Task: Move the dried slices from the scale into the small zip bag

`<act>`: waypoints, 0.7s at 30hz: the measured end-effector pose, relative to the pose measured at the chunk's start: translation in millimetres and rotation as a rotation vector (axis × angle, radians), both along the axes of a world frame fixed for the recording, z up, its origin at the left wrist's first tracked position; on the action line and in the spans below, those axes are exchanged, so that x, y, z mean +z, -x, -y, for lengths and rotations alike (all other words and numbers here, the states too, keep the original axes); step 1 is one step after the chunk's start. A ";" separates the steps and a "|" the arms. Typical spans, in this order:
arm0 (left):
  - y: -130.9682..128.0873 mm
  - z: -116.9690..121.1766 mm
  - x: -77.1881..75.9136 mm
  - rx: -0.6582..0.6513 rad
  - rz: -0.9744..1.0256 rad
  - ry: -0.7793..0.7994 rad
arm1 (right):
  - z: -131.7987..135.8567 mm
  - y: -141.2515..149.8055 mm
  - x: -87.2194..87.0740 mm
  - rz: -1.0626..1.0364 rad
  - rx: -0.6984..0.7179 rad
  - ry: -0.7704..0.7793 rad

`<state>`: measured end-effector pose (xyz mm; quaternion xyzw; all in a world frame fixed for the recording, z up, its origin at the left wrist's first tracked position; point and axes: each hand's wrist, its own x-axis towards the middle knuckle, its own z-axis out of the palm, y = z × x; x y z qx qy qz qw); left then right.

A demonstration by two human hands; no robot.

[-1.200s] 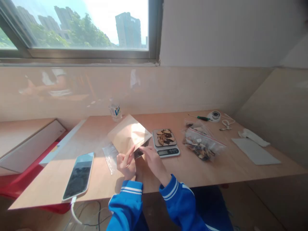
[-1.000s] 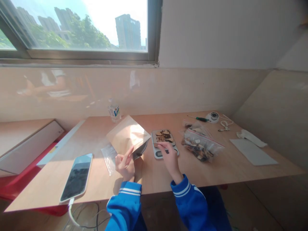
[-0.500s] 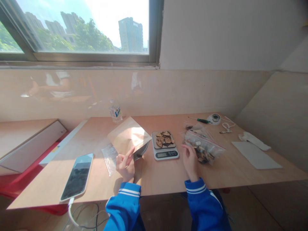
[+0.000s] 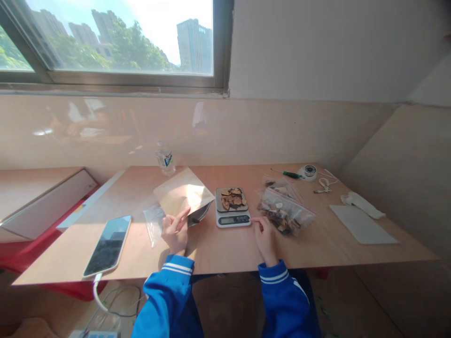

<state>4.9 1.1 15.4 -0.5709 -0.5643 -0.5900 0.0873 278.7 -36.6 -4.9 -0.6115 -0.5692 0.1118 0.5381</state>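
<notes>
On a pale wooden table (image 4: 220, 251), a tan paper pouch with dark lining (image 4: 178, 191) sits at ten o'clock; a white rectangular digital scale (image 4: 232, 220) at its four o'clock; the left hand (image 4: 174, 232) holds the pouch's near corner, index extended, other fingers curled; the right hand (image 4: 266, 237), fingers loosely bent, index extended, touches the scale's four-o'clock edge; brown dried slices (image 4: 232, 199) top it.

Counting one pouch (image 4: 185, 190), one scale (image 4: 230, 214), one phone (image 4: 108, 245) at the table's (image 4: 225, 253) near edge, one bottle (image 4: 165, 160) and one screwdriver (image 4: 291, 175) along its far edge.
</notes>
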 end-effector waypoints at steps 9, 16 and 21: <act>-4.8 -9.6 63.9 -0.025 -0.100 0.219 | 15.0 65.3 33.4 0.062 0.360 -0.176; 5.1 -13.2 102.6 -0.136 -0.105 0.359 | -7.6 166.0 71.6 0.411 0.414 -0.163; 14.8 -12.5 97.6 -0.117 -0.084 0.305 | -22.1 173.3 84.6 0.497 0.374 -0.056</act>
